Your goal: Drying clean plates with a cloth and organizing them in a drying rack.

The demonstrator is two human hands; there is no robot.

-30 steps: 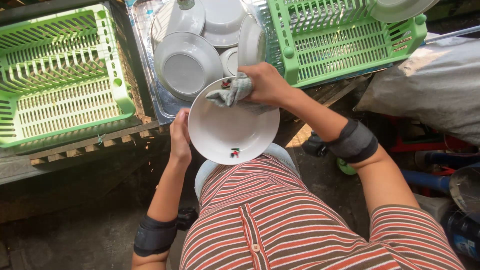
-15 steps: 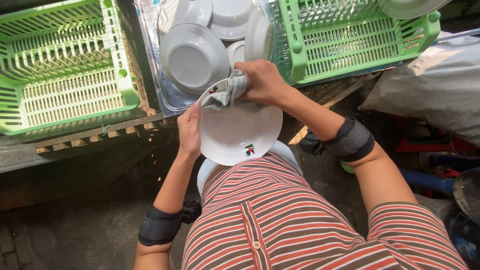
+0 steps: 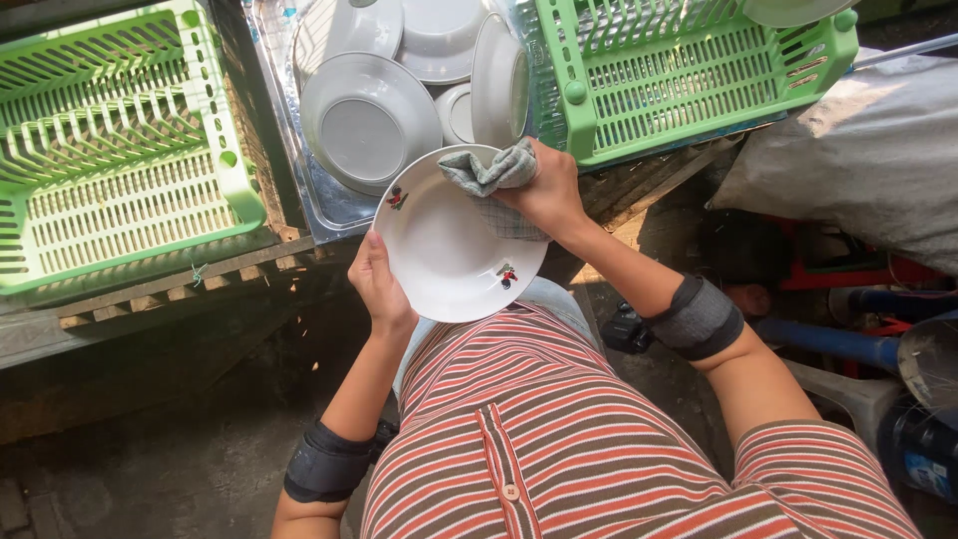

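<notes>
A white plate (image 3: 449, 250) with small red motifs on its rim is held above my lap. My left hand (image 3: 377, 281) grips its left edge. My right hand (image 3: 544, 195) presses a grey checked cloth (image 3: 489, 175) against the plate's upper right part. Both forearms wear dark bands near the elbow.
A metal tray (image 3: 299, 150) ahead holds several white bowls and plates (image 3: 369, 120). A green plastic crate (image 3: 110, 160) stands at the left and another (image 3: 689, 70) at the right, on wooden boards (image 3: 200, 274). A grey sack (image 3: 858, 150) and blue pipes (image 3: 838, 339) lie at the right.
The plate has turned in my hands, its red motif moving round the rim. My right hand with the cloth has slid along the upper edge.
</notes>
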